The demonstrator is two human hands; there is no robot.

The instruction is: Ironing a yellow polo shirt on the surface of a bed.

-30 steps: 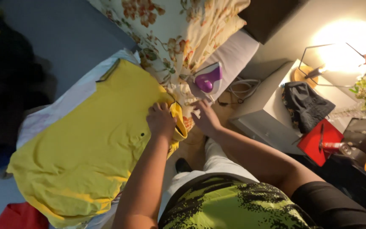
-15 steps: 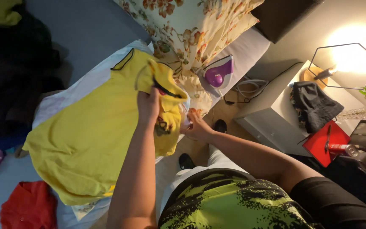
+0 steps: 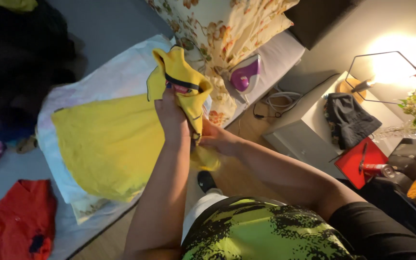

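Left hand point(image 3: 169, 113) is gripping the yellow shirt point(image 3: 107, 144), bunching its collar end up off the white sheet point(image 3: 116, 79). Right hand point(image 3: 216, 139) is pinching the shirt's lower edge.

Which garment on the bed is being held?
The yellow shirt, gripped at its collar by the left hand; the red garment lies untouched at the bed's near corner.
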